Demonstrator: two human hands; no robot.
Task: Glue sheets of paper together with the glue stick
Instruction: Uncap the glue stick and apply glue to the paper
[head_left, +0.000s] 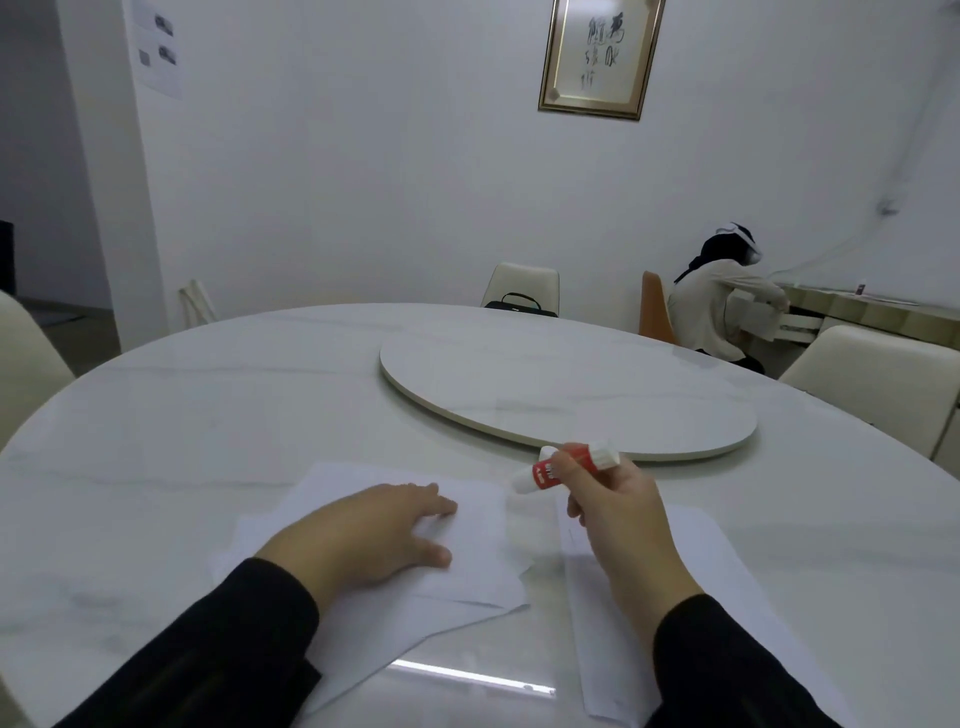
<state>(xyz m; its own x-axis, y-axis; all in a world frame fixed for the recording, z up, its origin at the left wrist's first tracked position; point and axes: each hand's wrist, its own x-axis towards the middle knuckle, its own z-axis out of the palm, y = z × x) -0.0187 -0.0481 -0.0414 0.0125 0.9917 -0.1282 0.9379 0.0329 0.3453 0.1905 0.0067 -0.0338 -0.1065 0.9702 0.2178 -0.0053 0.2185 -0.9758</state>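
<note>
— Head view: round white table, turntable at its middle. Where's the paper?

— Stack of sheets lying loosely fanned near the front edge, left of centre. One more sheet just right of the stack, partly under the right forearm.

— Left hand?

— Left hand flat on the stack, palm down, fingers straight and a little spread, pressing, not curled round anything. Black sleeve up to the wrist.

— And the right?

— Right hand gripping the glue stick, fingers and thumb wrapped round its red middle. Stick tilted, white ends out on both sides, lower end above the stack's far right corner. Touching the paper or just off it: cannot tell, blurred there.

— Anything else around?

— Cream chairs round the table, dark bag on the far one. Framed calligraphy on the wall. Second person seated far right, back turned, at a counter. Printed sheets stuck on the wall, upper left.
</note>
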